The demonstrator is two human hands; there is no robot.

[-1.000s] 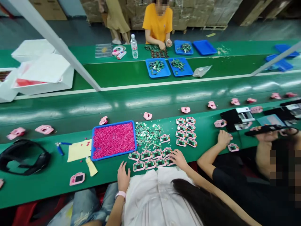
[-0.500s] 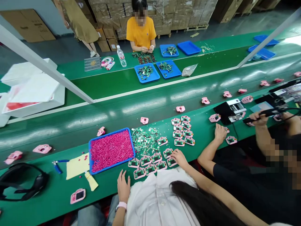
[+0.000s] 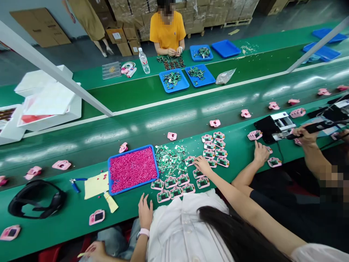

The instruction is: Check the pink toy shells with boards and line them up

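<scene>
My right hand reaches over the green worktable with its fingers stretched out. Its fingertips are at the right edge of a pink casing with a green circuit board and dark screen; whether they press on it I cannot tell. Below the wrist lie two similar pink casings. My left hand rests at the table's front edge, fingers spread, holding nothing. Between the hands are rows of several open pink casings. Loose small green circuit boards are heaped behind them.
A blue tray of small magenta pieces stands left of the boards. Farther left lie yellow paper, blue-handled pliers and a black headset. Co-workers' hands are at the right and lower left. Pink shells line the belt.
My right hand has moved from a front casing up and left to the one beside the board heap. My left hand stays at the edge. A neighbour's hand has appeared at lower left.
</scene>
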